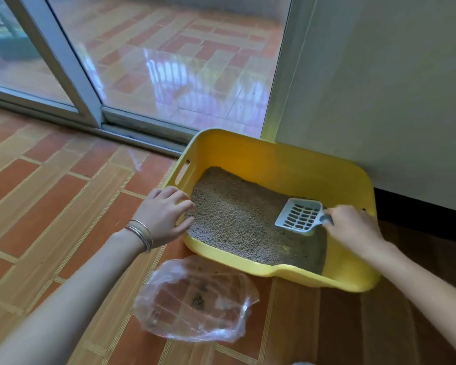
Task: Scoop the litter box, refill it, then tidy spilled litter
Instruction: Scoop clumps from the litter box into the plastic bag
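Yellow litter box (287, 164): left fingers (186, 206) curl over its rim, right fingers (333, 214) grip the scoop (299, 216).

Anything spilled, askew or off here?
Nothing major. No spilled litter shows on the floor around the yellow litter box. The litter inside lies uneven, banked higher toward the far left corner. The clear plastic bag lies crumpled on the tiles, a few dark bits inside.

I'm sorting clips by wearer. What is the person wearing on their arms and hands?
Both forearms are bare, with no sleeves or gloves in view. The left hand has several thin silver-coloured bangles at its wrist. The right hand and its wrist show nothing worn.
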{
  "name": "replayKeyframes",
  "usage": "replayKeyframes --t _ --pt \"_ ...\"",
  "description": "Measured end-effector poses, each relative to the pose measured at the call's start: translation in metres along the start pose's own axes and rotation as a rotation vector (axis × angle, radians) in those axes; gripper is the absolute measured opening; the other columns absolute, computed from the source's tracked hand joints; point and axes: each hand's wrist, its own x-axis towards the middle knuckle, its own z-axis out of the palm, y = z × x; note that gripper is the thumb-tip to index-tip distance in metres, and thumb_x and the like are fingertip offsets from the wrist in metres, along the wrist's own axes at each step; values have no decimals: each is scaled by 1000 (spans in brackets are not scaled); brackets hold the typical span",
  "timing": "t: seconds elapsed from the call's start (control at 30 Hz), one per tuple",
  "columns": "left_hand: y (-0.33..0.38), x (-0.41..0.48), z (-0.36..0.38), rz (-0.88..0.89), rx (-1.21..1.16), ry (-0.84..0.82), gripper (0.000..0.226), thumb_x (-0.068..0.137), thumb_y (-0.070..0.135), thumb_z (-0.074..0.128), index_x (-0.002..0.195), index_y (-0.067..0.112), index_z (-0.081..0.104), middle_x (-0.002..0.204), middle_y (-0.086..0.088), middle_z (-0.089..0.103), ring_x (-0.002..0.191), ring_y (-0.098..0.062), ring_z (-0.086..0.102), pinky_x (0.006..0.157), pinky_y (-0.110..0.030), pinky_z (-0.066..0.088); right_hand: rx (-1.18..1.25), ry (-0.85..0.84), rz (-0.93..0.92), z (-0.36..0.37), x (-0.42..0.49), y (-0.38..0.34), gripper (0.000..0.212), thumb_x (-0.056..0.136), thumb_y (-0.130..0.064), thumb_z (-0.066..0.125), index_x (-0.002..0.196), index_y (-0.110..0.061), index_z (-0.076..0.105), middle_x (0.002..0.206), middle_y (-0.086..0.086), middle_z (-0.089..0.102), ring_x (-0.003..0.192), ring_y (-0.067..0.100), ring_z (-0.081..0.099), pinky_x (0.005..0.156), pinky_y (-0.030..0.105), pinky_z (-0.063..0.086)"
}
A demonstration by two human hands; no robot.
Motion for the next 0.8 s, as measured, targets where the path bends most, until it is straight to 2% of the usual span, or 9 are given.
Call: replayKeyframes --t 0.1,0.2,0.3,0.4,0.47,0.6,0.8 --pt "0 12 5 -7 10 -2 41 82 52 36 86 27 69 90 5 66 95 -22 61 81 -35 41 -139 -75 52 6 16 4 17 93 -13 45 88 -14 61 70 -2 51 72 21 57 57 27 41" --pt "0 18 9 -31 -8 11 38 79 50 39 84 28 69 89 5 67 98 -24 61 90 -38 30 -147 -102 31 13 36 6 16 94 -14 47 92 -11 62 66 -2 47 67 18 53 53 26 39" --pt "0 18 17 -17 -5 7 36 78 47 39 84 30 70 87 6 67 100 -24 61 100 -42 26 124 -137 20 32 63 3 17 92 -17 55 102 -9 66 77 2 58 65 16 58 56 30 50" --pt "0 16 20 -7 -23 -1 36 80 47 38 86 32 71 90 9 67 105 -23 59 105 -44 23 315 -159 -29 40 84 -17 23 91 -15 55 112 -11 64 88 3 62 61 13 54 54 27 46" --pt "0 16 20 -2 -40 2 34 80 47 39 87 34 70 92 11 66 107 -21 58 107 -45 22 340 -156 -77 42 97 -36 25 91 -15 56 115 -12 63 97 3 64 67 13 57 60 28 47" --pt "0 16 21 24 -71 6 31 80 46 41 85 36 69 92 14 65 109 -19 56 107 -50 24 342 -134 -153 48 123 -80 24 88 -15 59 111 -14 65 106 4 65 88 19 61 78 38 53" --pt "-2 15 21 75 -105 5 28 77 43 43 83 35 69 88 18 64 105 -15 57 102 -47 32 386 -101 -224 44 149 -125 21 85 -10 60 106 -9 65 103 9 66 91 26 63 79 43 54"
